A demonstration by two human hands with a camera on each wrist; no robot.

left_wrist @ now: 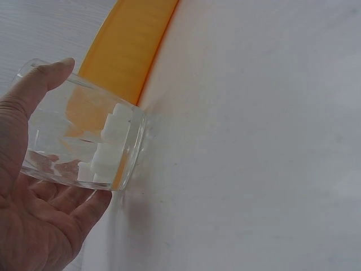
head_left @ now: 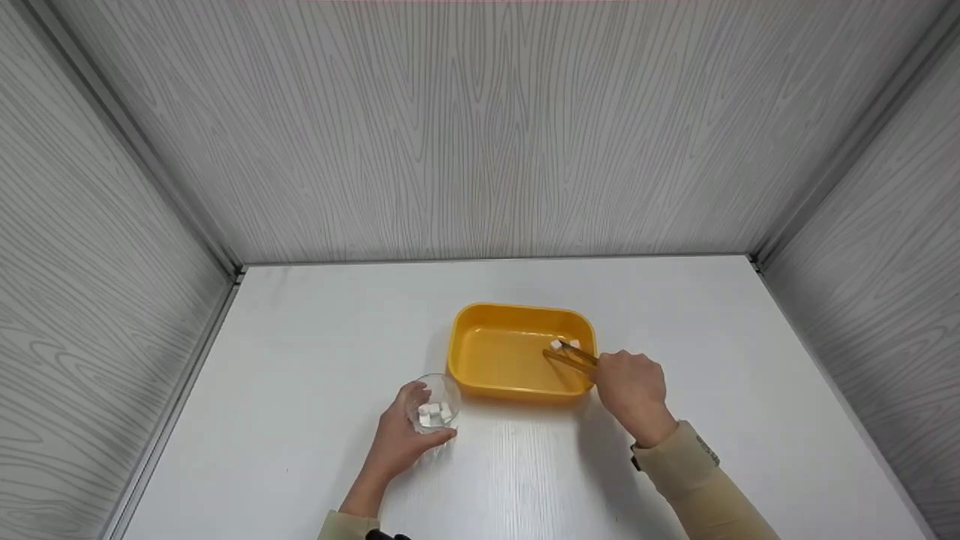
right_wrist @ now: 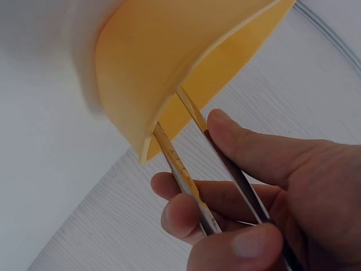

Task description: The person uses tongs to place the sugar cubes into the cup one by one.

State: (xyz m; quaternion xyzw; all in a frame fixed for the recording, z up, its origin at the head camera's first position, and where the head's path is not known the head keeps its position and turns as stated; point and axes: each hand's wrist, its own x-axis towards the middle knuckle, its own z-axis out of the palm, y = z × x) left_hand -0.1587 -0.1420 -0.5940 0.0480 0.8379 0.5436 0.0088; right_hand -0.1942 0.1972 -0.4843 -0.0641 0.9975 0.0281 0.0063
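Note:
My left hand (head_left: pixel 401 439) grips a clear glass (left_wrist: pixel 84 132) with the thumb on one side and fingers round the other. Several white cubes (head_left: pixel 433 414) lie at the bottom of the glass. My right hand (head_left: pixel 634 390) holds metal tweezers (right_wrist: pixel 192 180), their two arms spread apart, reaching over the rim of the yellow tray (head_left: pixel 480 391). Inside the tray near its right end are two small white cubes, one white cube (head_left: pixel 556 345) close to the tweezer tips. Whether the tips touch it I cannot tell. The right wrist view hides the tips behind the tray wall.
The tray stands on a white table (head_left: pixel 300 375), just beyond and right of the glass. Grey wood-grain panels (head_left: pixel 480 135) enclose the table at the back and on both sides.

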